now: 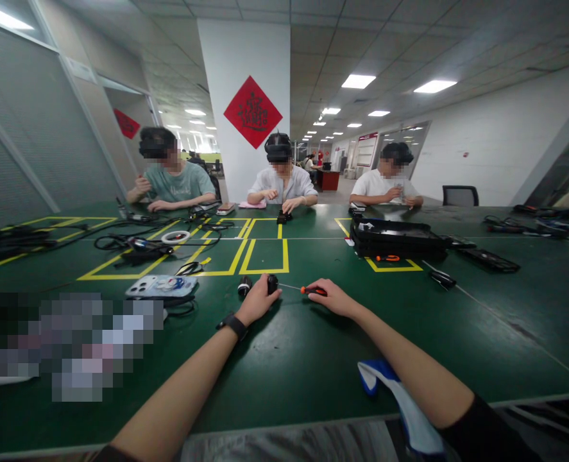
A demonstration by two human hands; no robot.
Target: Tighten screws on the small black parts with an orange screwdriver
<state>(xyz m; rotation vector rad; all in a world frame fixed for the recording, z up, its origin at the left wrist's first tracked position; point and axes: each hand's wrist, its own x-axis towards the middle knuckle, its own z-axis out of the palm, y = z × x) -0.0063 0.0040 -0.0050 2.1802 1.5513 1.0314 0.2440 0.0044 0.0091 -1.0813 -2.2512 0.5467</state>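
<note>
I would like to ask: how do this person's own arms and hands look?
The left hand and right hand wear no gloves. A black wristband, perhaps a watch, is on the left side only. The right sleeve is black and stops well before the hand; only a dark edge of the left sleeve shows.

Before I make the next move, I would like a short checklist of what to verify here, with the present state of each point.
1. Orange-and-black screwdriver held by its handle in the right hand: ok.
2. Small black part held in the left hand: ok.
3. Metal shaft directed toward that part: ok.
4. Tip properly seated in the part: cannot tell; too small to see.
5. Second screwdriver away from both hands: ok; it lies farther off, by the black tray.
6. Phone put away: not ok; it lies left of the left hand.
</note>
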